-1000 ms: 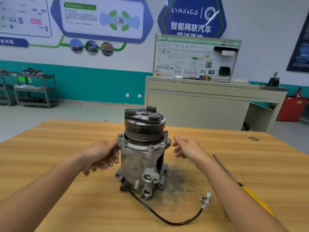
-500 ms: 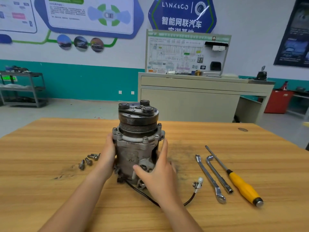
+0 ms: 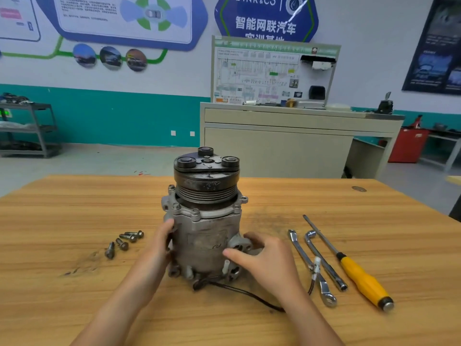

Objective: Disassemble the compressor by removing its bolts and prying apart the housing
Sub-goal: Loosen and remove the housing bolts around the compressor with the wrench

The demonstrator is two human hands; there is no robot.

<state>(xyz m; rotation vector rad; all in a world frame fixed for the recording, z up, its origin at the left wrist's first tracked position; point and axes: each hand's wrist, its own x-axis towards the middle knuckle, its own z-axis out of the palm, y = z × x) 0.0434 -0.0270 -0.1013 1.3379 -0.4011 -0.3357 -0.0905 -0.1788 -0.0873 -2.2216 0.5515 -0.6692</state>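
Head view: left grip (image 3: 159,248) and right grip (image 3: 267,260) both clasp the upright compressor (image 3: 207,233) mid-bench; hold low, turn slowly so it won't tip.

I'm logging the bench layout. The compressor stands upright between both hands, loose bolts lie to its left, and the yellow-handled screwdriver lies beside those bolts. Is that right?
Not quite. The head view shows the yellow-handled screwdriver right of the compressor, beside the two wrenches, not by the bolts. The rest holds: the left hand and right hand hold the upright compressor, bolts to its left.
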